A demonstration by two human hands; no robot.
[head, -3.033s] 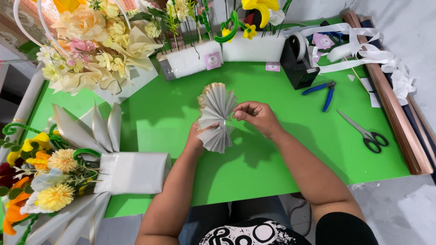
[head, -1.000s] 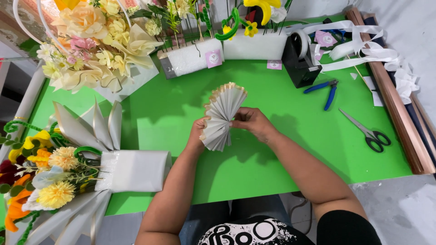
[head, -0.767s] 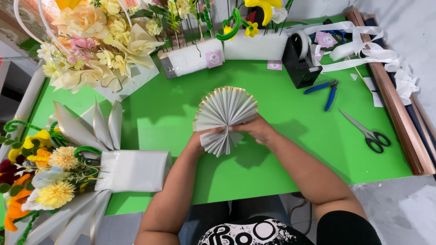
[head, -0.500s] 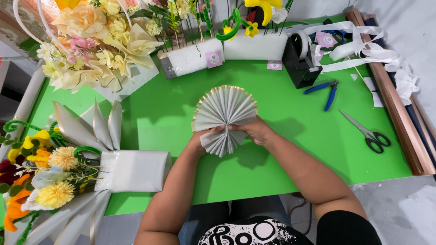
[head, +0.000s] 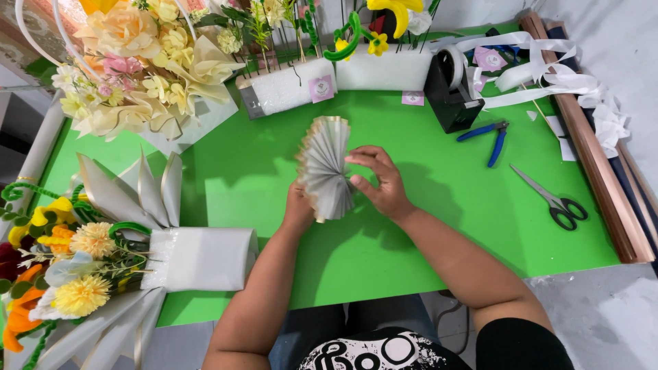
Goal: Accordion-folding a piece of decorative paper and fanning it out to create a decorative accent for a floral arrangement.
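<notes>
Both bare forearms rise from the bottom of the frame toward its centre. The left hand [head: 299, 205] sits just left of centre, mostly hidden, fingers curled in a grip. The right hand [head: 379, 181], right of centre, has bent fingers pointing left, thumb pinching beneath them.
</notes>
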